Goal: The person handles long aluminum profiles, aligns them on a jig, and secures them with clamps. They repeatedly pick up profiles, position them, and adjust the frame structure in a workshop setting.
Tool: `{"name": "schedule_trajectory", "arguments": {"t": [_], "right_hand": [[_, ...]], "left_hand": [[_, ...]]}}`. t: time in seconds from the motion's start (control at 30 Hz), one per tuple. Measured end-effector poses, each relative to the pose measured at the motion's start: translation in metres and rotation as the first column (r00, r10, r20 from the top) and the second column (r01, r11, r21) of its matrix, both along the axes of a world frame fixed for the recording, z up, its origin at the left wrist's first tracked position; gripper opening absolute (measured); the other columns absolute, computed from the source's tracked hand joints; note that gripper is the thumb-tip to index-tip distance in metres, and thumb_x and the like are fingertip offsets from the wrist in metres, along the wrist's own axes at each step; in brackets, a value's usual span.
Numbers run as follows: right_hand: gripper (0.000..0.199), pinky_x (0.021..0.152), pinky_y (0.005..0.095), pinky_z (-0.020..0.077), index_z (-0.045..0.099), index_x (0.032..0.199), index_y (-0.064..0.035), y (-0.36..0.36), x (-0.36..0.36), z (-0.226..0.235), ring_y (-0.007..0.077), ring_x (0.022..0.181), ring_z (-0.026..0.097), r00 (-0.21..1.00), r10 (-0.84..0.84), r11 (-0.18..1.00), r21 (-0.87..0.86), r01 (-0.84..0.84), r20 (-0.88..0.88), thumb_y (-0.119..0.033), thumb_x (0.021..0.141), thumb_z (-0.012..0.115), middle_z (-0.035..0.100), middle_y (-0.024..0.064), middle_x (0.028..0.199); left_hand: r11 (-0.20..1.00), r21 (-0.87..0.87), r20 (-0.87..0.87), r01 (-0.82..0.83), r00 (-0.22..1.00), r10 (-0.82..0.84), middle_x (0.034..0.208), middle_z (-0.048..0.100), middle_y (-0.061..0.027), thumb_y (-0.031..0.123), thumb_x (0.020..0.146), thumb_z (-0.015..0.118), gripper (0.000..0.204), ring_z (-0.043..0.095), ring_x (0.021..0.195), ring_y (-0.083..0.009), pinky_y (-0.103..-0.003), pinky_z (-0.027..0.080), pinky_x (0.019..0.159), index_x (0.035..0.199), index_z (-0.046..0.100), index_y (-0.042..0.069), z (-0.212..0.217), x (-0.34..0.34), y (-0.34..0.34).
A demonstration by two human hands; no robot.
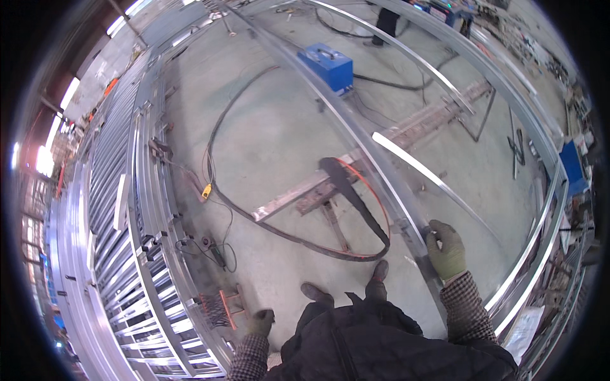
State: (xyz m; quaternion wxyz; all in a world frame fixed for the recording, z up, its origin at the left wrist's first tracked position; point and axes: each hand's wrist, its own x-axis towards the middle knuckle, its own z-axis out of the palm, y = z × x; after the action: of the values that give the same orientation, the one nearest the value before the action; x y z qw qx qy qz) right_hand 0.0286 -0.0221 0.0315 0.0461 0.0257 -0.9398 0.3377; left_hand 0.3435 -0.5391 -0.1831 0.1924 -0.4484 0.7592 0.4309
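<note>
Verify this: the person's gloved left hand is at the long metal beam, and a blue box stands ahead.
Wrong side: the head view shows the gloved right hand at the long metal beam; the left hand is apart from it. A blue box does stand ahead.

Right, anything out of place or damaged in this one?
Mainly the floor: a thick black cable loops loosely just ahead of the person's shoes, a possible trip hazard, and what looks like a power tool lies to its left. No clear spill or damage.
</note>
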Motion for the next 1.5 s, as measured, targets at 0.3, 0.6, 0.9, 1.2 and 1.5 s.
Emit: {"name": "schedule_trajectory", "arguments": {"t": [0.3,0.6,0.9,1.2,1.5], "right_hand": [[0.047,0.096,0.0503,0.0591,0.068,0.142,-0.0096,-0.093,-0.063,-0.029,0.0402,0.110,0.075,0.973,-0.202,0.943,0.245,0.225,-0.114,-0.025,0.097,0.070,0.076,0.0218,0.121],[0.058,0.095,0.0525,0.0584,0.065,0.147,-0.0118,-0.158,-0.163,-0.082,0.0419,0.113,0.073,0.889,-0.367,0.788,0.417,0.453,-0.274,-0.045,0.099,0.068,0.075,0.0226,0.125],[0.066,0.122,0.0658,0.0340,0.066,0.145,-0.0139,-0.265,-0.281,-0.084,0.0322,0.138,0.062,0.789,-0.579,0.676,0.420,0.605,-0.204,-0.063,0.106,0.050,0.073,0.0092,0.138],[0.056,0.125,0.0667,0.0301,0.068,0.144,-0.0143,-0.297,-0.311,-0.086,0.0295,0.137,0.063,0.715,-0.649,0.572,0.453,0.684,-0.261,-0.055,0.107,0.054,0.073,0.0083,0.136],[0.051,0.114,0.0593,0.0422,0.078,0.120,-0.0102,-0.300,-0.327,-0.075,0.0387,0.116,0.073,0.594,-0.761,0.478,0.394,0.785,-0.262,-0.053,0.109,0.053,0.078,0.0171,0.119]], "left_hand": [[0.821,0.291,0.114,-0.491,0.870,0.480,0.099,0.080,-0.0117,0.029,0.100,0.071,0.038,0.077,0.083,-0.0216,-0.037,0.063,0.077,0.115,0.076,-0.006,-0.058,0.149,-0.079],[0.876,0.307,-0.017,-0.371,0.919,0.395,0.106,0.079,-0.0129,0.034,0.103,0.072,0.047,0.075,0.095,-0.0228,-0.035,0.058,0.087,0.127,0.073,-0.007,-0.047,0.076,-0.190],[0.997,0.075,0.081,0.006,0.997,-0.012,0.107,0.081,-0.0155,0.042,0.100,0.065,0.048,0.076,0.100,-0.0238,-0.037,0.058,0.090,0.122,0.078,0.001,-0.011,0.004,-0.366],[0.979,0.119,0.138,0.167,0.973,-0.183,0.116,0.081,-0.0172,0.050,0.107,0.058,0.057,0.077,0.109,-0.0275,-0.038,0.058,0.096,0.130,0.076,0.001,-0.040,-0.162,-0.516],[0.934,0.212,0.163,0.287,0.932,-0.323,0.107,0.081,-0.0145,0.041,0.100,0.069,0.053,0.077,0.099,-0.0238,-0.040,0.061,0.089,0.127,0.076,-0.004,-0.032,-0.461,-0.582]]}}
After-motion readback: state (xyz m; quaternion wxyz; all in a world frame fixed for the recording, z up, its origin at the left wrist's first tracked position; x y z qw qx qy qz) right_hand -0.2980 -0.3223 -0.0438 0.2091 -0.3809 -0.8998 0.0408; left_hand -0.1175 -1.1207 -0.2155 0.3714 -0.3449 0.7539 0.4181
